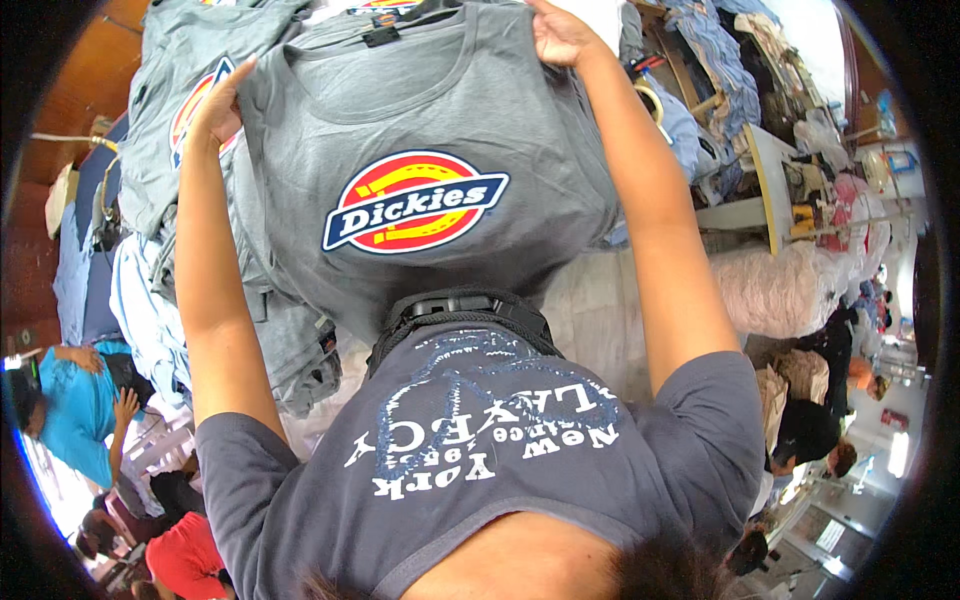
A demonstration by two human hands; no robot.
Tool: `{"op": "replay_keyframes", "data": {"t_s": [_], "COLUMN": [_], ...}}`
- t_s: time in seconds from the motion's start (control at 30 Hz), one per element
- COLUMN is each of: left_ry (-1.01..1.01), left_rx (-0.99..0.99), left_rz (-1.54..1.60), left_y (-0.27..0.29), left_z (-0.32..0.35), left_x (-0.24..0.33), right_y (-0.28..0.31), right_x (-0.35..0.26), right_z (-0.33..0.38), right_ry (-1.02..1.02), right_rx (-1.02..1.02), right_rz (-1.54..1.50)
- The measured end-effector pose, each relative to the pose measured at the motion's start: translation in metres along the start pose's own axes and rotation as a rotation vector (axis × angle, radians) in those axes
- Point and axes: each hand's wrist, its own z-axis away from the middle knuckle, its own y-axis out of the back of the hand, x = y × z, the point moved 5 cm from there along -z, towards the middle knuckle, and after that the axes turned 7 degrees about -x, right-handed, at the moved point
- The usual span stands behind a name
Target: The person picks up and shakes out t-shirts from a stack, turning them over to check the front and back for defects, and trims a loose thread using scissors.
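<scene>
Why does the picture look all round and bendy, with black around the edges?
In the head view, the wide fisheye lens curves straight edges near the rim and leaves black corners. The grey T-shirt, held by the left hand and right hand, is sharp and evenly lit. The far right looks washed out by bright light.

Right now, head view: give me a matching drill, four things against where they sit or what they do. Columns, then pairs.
Things:
1. left hand
2. right hand
3. grey T-shirt
4. person in a turquoise top

Places or states:
A. held up and spread between both hands
B. far lower left, away from the shirts
C. grips the shirt's shoulder on the picture's left
D. grips the shirt's shoulder at the top, right of the collar

Pairs: 1-C, 2-D, 3-A, 4-B
</scene>
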Motion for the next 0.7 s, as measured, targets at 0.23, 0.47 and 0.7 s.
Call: {"op": "replay_keyframes", "data": {"t_s": [0.23,0.47,0.7], "left_ry": [0.361,-0.901,-1.345], "left_rx": [0.235,0.135,0.020], "left_rz": [-1.004,-1.187,-1.416], "left_y": [0.037,-0.152,-0.307], "left_z": [-0.011,-0.027,-0.022], "left_x": [0.020,0.061,0.002], "right_y": [-0.020,-0.068,-0.090], "right_x": [-0.001,0.073,0.133], "right_z": [0.129,0.230,0.256], "right_ry": [0.031,0.087,0.097], "right_rx": [0.490,0.494,0.725], "right_rz": [0.875,1.135,1.126]}}
